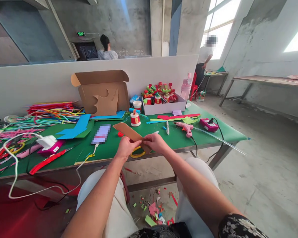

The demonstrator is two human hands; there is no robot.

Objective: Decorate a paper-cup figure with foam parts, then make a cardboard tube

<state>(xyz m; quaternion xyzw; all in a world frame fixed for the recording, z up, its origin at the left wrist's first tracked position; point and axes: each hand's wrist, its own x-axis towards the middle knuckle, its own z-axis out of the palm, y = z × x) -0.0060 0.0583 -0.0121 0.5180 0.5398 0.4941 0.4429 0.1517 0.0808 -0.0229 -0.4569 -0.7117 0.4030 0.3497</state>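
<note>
A brown cardboard strip (129,131) is held slantwise over the near edge of the table, its long end pointing away to the left. My left hand (126,147) pinches its near left side, thumb on top. My right hand (157,142) is closed on the other side, thumb close to the left thumb. Under the hands shows the yellow handle of a pair of scissors (138,154), mostly hidden. Just beyond the strip stands a red and white paper cup (135,119) with a small topper. A small red round piece (120,134) lies left of the strip.
A pink glue gun (185,128), a white pen (167,128) and a purple power socket (208,125) lie to the right. Leftward are a phone (101,134), a red cutter (50,162) and coloured pipe cleaners (50,110). Behind stand an open cardboard box (103,86) and a filled white box (165,108).
</note>
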